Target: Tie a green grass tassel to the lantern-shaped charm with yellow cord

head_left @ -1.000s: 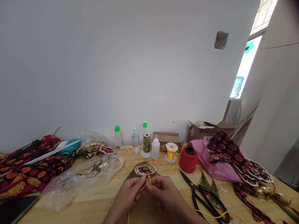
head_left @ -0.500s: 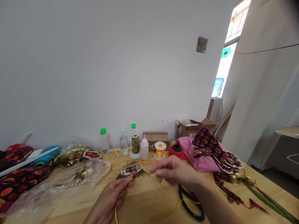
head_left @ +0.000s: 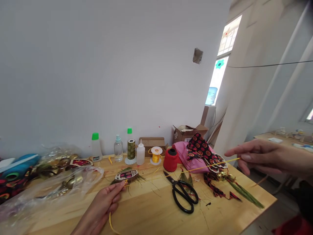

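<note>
Clear plastic bag [head_left: 57,192] lies at the left of the table [head_left: 146,215]. Next to it, the left hand [head_left: 105,200] has thumb and forefinger pressed together on a yellow cord [head_left: 126,183] at the near edge of a patterned plaque [head_left: 126,175], which lies over green threads [head_left: 140,178]. On the far side stand a squeeze bottle [head_left: 140,155], a yellow spool [head_left: 156,158] and a red cone [head_left: 170,162], with scissors [head_left: 184,198] nearer. At the right, the right hand [head_left: 256,157], fingers closed on a yellow strand [head_left: 212,165], holds it stretched toward the scissors
</note>
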`<state>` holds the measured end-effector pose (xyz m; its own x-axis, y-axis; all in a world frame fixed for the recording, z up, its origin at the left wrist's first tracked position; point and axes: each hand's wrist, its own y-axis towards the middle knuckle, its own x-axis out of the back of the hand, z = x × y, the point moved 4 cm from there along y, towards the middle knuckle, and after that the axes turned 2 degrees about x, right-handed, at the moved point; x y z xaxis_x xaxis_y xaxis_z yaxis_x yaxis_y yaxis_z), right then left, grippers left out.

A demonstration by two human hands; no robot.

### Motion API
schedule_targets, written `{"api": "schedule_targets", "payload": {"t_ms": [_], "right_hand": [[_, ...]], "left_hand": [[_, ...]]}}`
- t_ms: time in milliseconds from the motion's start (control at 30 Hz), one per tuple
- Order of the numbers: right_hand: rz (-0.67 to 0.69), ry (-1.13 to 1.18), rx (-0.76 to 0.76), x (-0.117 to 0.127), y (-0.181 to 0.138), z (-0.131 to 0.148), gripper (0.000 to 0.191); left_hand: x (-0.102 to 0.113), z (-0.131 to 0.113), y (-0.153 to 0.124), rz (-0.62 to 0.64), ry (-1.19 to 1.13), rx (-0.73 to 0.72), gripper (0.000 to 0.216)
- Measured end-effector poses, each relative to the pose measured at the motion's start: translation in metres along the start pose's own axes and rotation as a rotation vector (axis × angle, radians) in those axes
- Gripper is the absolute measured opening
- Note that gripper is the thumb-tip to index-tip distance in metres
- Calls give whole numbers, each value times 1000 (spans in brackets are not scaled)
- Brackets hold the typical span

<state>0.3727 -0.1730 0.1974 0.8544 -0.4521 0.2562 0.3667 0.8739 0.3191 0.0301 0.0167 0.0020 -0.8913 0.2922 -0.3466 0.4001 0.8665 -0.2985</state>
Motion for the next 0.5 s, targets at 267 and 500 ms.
{"api": "schedule_targets", "payload": {"t_ms": [267,500], "right_hand": [[261,-118,-507,55,-59,-43,45],[-123,-194,-235,83,-97,-34,49]], "left_hand": [[4,0,-1,-55,-51,-20,14],[9,5,9,-22,-89,15,6]]}}
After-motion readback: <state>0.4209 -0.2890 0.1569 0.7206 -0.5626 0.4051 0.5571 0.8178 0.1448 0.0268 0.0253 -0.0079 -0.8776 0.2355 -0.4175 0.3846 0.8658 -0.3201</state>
